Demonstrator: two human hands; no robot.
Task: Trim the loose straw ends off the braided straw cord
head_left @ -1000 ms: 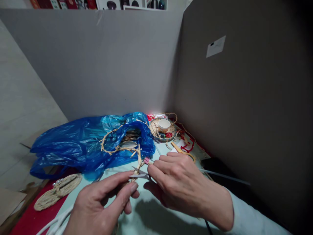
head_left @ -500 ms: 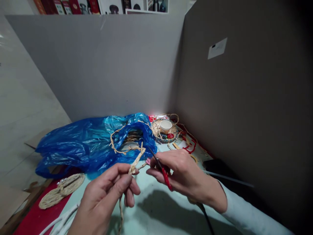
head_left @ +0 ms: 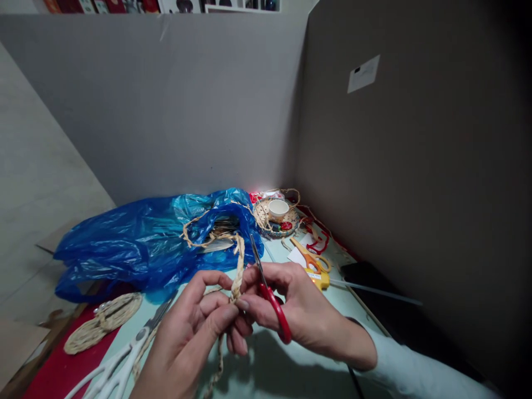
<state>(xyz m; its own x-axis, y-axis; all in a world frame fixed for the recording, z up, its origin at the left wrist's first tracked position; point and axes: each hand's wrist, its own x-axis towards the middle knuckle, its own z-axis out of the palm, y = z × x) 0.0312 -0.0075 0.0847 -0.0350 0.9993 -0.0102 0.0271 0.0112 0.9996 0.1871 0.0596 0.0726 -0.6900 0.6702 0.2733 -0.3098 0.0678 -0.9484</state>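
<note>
In the head view, the left hand [head_left: 193,330] pinches a straw braid [head_left: 236,282] between thumb and fingers at the lower centre of the frame; its loose end points up, and a thinner length hangs below. The right hand [head_left: 297,302] grasps red scissors [head_left: 275,311], blades pointing up beside the braid, while its thumb and fingertips meet the braid at the left thumb. The step in hand seems to be working the braid with both hands, scissors kept ready. Continuing probably calls for a steady left pinch; any cut would need the blades turned toward the straw.
</note>
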